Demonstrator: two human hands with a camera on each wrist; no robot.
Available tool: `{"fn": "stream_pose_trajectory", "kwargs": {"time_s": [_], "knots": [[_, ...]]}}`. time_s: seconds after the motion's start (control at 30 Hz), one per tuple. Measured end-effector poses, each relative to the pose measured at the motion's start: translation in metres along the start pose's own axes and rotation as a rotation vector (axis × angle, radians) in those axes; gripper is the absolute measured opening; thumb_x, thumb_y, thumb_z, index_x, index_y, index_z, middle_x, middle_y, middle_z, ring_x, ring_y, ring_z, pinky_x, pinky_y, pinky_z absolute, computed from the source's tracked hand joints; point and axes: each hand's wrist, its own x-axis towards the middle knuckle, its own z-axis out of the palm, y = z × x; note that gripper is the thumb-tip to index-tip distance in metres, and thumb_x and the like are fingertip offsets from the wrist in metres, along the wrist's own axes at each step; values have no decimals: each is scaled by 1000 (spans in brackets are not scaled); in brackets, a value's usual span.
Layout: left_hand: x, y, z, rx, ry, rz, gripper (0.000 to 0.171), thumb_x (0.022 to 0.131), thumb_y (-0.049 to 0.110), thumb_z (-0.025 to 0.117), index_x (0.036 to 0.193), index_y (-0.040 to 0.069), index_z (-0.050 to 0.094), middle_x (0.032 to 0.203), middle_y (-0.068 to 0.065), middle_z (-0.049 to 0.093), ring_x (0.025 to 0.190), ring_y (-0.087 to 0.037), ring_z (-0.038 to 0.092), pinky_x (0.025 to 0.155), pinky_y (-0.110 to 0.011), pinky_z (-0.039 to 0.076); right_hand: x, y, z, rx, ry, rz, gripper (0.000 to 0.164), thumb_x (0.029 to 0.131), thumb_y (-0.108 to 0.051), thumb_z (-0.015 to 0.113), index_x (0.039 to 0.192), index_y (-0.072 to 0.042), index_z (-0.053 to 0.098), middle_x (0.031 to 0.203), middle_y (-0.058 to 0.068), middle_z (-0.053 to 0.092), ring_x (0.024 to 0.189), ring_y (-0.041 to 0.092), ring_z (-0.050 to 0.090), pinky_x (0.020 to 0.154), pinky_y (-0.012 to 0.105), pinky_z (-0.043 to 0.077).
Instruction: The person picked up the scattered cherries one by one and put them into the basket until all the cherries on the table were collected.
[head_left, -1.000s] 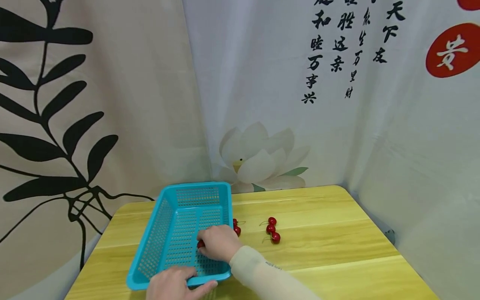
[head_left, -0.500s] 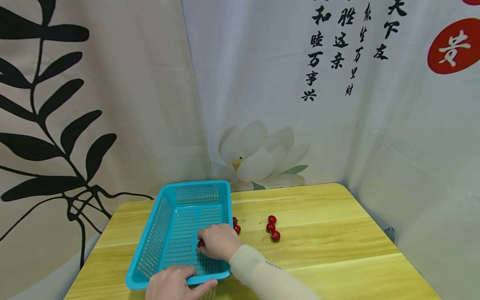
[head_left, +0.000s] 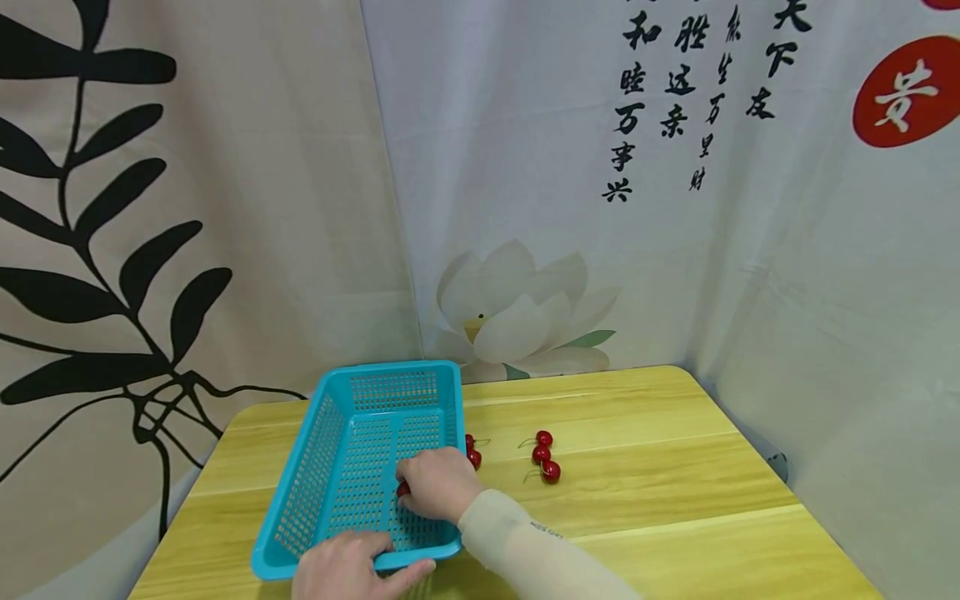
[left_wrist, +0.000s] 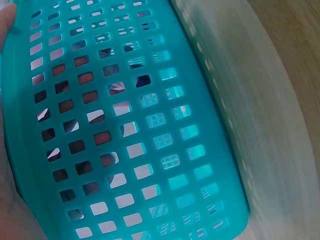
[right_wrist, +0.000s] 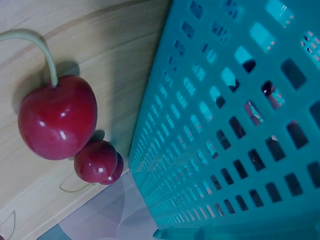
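Observation:
A blue perforated plastic basket (head_left: 300,492) stands on the left part of the wooden table. My left hand (head_left: 347,567) grips its near rim, fingers inside and thumb along the outside. My right hand (head_left: 441,485) reaches over the basket's right wall and pinches a red cherry (head_left: 402,489) low inside. In the left wrist view the basket wall (left_wrist: 200,115) fills most of the picture, with part of the left hand at its edge. The right wrist view shows the basket's outer side (right_wrist: 235,150) with a stemmed cherry (right_wrist: 57,120) on the table beside it.
Close outside the right wall lie cherries (head_left: 474,458), partly hidden by the basket. Farther right, three more cherries (head_left: 551,472) sit in a short row on the table (head_left: 675,483). A printed curtain (head_left: 525,167) hangs behind the table.
The view has tilted very slightly. Both hands keep their places, the right one with the cherry in the basket, the left on the rim.

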Motion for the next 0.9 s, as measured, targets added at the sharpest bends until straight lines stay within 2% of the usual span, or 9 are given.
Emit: {"fn": "stream_pose_trajectory", "kwargs": {"time_s": [0.23, 0.57, 0.7, 0.9], "knots": [[0, 0, 0, -1, -11, 0, 69, 66, 96, 43, 46, 30, 36, 44, 10, 25, 38, -11, 28, 39, -29, 17, 1, 0, 0, 3, -22, 15, 32, 84, -52, 74, 111, -35, 71, 91, -15, 70, 70, 1, 56, 61, 27, 53], [-1, -2, 3, -10, 29, 17, 68, 67, 94, 45, 46, 31, 34, 44, 11, 24, 38, -9, 27, 39, -29, 16, 2, 0, 1, 1, -32, 19, 33, 84, -52, 74, 113, -36, 70, 90, -15, 69, 67, 1, 54, 60, 27, 52], [-1, -2, 3, -7, 25, 14, 68, 67, 95, 45, 46, 31, 34, 44, 11, 24, 38, -10, 27, 39, -29, 17, 1, 0, 1, 0, -29, 16, 33, 84, -52, 74, 112, -36, 70, 88, -15, 69, 64, 1, 53, 59, 27, 51], [0, -2, 3, 3, 11, 11, 69, 67, 95, 43, 46, 30, 34, 44, 10, 24, 37, -10, 27, 39, -29, 16, 2, 1, 2, 5, -32, 22, 33, 84, -53, 73, 113, -36, 70, 95, -15, 70, 72, 2, 58, 62, 27, 53]]}}
